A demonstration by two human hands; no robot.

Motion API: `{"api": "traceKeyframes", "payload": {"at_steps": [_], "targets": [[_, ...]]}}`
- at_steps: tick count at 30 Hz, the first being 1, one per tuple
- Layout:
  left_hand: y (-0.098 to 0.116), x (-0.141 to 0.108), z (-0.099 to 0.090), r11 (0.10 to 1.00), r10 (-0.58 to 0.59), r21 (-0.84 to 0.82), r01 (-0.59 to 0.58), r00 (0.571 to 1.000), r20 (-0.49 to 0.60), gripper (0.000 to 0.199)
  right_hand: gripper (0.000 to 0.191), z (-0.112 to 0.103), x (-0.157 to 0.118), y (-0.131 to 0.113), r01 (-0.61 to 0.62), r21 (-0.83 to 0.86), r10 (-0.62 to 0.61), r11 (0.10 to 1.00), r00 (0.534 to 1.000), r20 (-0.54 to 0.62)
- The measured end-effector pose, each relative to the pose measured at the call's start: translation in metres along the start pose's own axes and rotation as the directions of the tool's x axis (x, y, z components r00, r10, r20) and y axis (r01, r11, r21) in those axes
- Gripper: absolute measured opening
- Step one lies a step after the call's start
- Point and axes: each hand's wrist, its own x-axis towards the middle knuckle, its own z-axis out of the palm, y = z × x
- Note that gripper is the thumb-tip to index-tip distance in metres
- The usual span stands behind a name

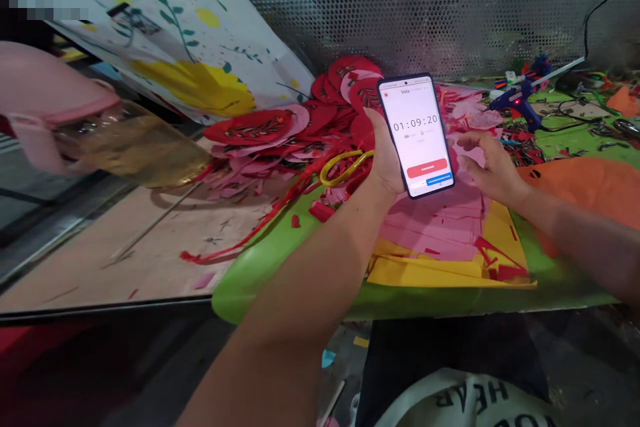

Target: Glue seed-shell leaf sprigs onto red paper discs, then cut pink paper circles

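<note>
My left hand grips a smartphone upright above the worktable, its lit screen facing me with a timer reading 01:09:20. Beside the phone's right edge is my right hand, its fingers bent and apart with nothing seen between them. Under the phone lie pink sheets on top of a yellow sheet. Yellow-handled scissors rest just left of my left wrist; their blades are hidden. Behind the phone, red and pink cut-out pieces with leaf-like patterns are heaped up.
A blue glue gun with a red light stands at the right, its cord trailing. Orange sheets lie on the green mat. A perforated metal panel closes off the back. At left are a pink bag and a flower-printed white board.
</note>
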Motion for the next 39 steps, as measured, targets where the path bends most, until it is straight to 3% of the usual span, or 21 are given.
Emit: {"api": "traceKeyframes", "payload": {"at_steps": [6,10,15,39], "targets": [[-0.0002,0.0002,0.0014,1.000,-0.022,-0.019,0.021,0.998,-0.057,0.086,0.033,-0.0009,-0.0014,-0.0031,0.014,0.025,-0.016,1.000,0.996,0.084],[-0.0003,0.0000,0.0022,1.000,0.004,-0.004,-0.004,1.000,-0.024,0.085,0.035,-0.0018,-0.0013,-0.0032,0.024,0.024,-0.026,0.999,0.995,0.093],[-0.0015,0.0006,0.0014,0.999,-0.001,0.035,0.003,0.997,-0.073,0.088,0.034,-0.0031,-0.0016,-0.0034,0.025,-0.001,-0.025,1.000,0.994,0.106],[-0.0005,-0.0005,0.0015,0.999,-0.032,0.037,0.032,0.999,-0.010,0.091,0.035,-0.0051,-0.0009,-0.0062,0.022,-0.049,-0.016,0.999,0.991,0.133]]}}
